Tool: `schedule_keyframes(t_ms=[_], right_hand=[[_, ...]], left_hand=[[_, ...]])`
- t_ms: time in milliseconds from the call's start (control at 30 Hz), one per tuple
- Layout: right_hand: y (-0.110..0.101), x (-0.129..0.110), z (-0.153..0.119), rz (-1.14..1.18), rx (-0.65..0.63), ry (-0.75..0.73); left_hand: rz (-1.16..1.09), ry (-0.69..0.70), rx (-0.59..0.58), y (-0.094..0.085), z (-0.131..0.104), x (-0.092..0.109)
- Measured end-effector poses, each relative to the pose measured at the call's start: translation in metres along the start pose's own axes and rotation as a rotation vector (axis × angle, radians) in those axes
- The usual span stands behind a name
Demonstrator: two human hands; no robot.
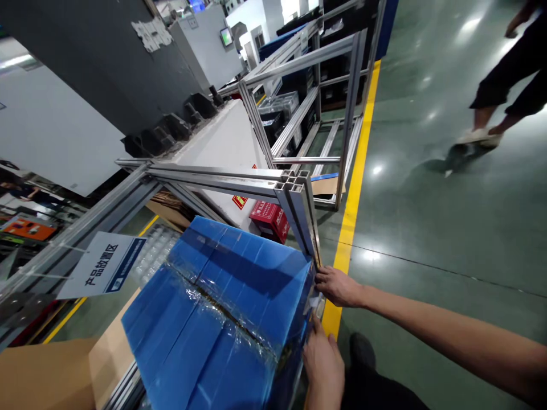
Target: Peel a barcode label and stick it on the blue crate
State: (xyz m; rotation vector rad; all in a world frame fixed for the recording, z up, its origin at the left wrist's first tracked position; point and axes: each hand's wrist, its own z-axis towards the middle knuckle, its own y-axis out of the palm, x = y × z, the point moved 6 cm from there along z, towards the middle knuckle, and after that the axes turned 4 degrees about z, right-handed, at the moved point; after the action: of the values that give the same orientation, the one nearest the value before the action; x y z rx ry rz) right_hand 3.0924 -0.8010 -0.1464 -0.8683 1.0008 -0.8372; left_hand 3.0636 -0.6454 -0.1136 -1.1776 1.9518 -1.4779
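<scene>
At the near corner of the aluminium rack [294,196], we hold the blue box [222,319] by its right end. Our right hand [339,286] presses curled fingers on the upper corner; our left hand [323,364] grips lower. We judge positioning is underway; next, a firm two-handed hold. The hanging sign [102,265] bears Chinese characters, the small print unreadable.

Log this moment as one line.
left hand: on blue box edge | right hand: at box corner by aluminium frame
</scene>
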Motion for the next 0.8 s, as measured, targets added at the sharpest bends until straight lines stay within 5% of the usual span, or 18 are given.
schedule_keyframes(t_ms=[200, 367, 600, 800], right_hand=[[-0.007, 0.002, 0.002, -0.005, -0.018, 0.005], [-0.003, 0.000, 0.004, -0.072, 0.009, 0.072], [0.008, -0.023, 0.004, -0.169, -0.005, -0.079], [0.015, -0.030, -0.006, -0.190, 0.110, -0.124]], left_hand=[[-0.080, -0.170, -0.089, 0.021, 0.028, -0.009], [-0.121, -0.176, -0.109, 0.022, 0.027, -0.009], [-0.156, -0.177, -0.121, 0.020, 0.029, -0.009], [-0.224, -0.222, -0.140, 0.011, 0.015, -0.013]])
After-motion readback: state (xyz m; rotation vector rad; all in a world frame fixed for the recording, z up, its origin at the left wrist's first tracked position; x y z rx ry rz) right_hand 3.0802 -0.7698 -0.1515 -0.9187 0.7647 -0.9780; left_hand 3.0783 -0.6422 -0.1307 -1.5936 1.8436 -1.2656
